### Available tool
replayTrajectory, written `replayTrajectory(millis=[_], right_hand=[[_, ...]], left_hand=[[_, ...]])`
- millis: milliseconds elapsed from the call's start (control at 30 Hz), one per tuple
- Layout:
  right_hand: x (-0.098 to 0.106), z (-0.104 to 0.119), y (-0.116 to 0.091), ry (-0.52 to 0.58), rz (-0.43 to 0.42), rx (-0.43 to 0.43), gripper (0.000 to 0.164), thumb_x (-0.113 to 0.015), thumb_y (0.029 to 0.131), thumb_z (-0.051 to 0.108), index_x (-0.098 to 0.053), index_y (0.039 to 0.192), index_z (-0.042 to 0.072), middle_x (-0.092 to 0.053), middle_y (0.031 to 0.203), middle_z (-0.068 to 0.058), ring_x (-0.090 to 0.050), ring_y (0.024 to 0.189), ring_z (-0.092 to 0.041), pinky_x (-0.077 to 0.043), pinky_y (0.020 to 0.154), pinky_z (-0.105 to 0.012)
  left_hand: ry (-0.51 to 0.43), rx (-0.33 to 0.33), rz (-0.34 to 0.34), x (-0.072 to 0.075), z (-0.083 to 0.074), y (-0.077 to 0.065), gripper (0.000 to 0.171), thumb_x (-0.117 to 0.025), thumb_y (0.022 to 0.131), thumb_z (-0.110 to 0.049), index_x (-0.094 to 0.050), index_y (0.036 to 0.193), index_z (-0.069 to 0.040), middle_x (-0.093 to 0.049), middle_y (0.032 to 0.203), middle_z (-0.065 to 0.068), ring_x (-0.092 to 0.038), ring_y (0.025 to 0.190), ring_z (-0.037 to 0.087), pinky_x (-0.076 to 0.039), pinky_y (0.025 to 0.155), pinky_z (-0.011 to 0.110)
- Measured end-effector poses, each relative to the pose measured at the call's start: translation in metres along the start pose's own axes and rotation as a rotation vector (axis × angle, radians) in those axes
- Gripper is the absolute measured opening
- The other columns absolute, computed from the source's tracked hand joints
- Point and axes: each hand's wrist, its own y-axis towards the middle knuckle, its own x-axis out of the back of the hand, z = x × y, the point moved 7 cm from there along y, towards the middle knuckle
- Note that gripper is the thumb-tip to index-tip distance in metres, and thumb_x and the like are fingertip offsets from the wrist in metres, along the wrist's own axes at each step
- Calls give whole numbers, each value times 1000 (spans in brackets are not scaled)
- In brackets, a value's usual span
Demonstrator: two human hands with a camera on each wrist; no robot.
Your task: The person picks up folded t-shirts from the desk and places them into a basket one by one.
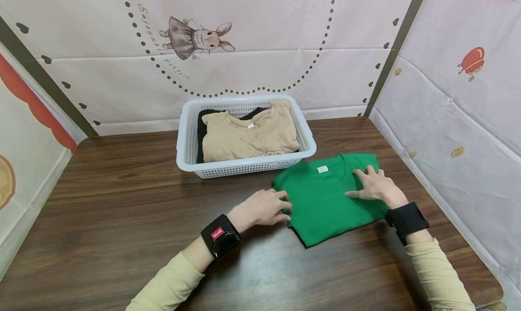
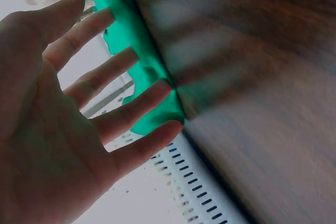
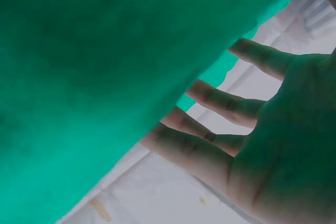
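A folded green T-shirt (image 1: 321,202) with a white neck label lies on the table, right of centre. At its left edge is my left hand (image 1: 264,208), fingers spread and slightly bent; in the left wrist view the fingertips (image 2: 163,88) reach the shirt's edge. My right hand (image 1: 375,185) rests on the shirt's upper right part with fingers spread. The right wrist view shows that hand's fingertips (image 3: 197,88) against the green cloth (image 3: 79,98). Neither hand grips the fabric.
Behind the shirt stands a white plastic basket (image 1: 185,139), its front right corner close to the shirt. It holds a folded beige T-shirt (image 1: 248,139) on top of black clothing (image 1: 201,139). Printed cloth (image 1: 260,40) hangs along the back and sides of the brown wooden table (image 1: 122,220).
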Motion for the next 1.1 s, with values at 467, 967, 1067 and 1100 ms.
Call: replayTrajectory(millis=[467,967,1067,1100], right_hand=[[10,-13,-7,125,52,21,88,-68,83,48,-27,145,2,-23,140,-38,-26,123,-63,-37,88,-71],[0,-12,-5,115,89,86,90,-73,80,44,-30,146,1,-24,137,-37,-30,119,-59,-39,88,-66],[-1,-5,-6,102,94,96,89,-72,81,44,-30,146,1,-27,135,-36,-32,118,-58,-40,88,-64],[-1,-3,-7,97,95,99,89,-72,81,45,-30,146,1,-28,134,-36,-33,118,-57,-40,87,-64]], left_hand=[[35,154,1,5,-7,14,62,-63,83,-57,-51,130,-17,-40,137,16,-41,122,36,-47,95,41],[-123,322,228,-15,8,10,79,-66,82,-55,-33,148,-26,-19,157,18,-17,144,44,-37,110,49],[-144,319,218,-16,12,5,79,-67,81,-54,-34,147,-26,-19,157,18,-18,144,44,-37,109,51],[-152,319,215,-17,14,3,79,-68,81,-53,-35,147,-26,-19,157,18,-18,144,43,-37,110,51]])
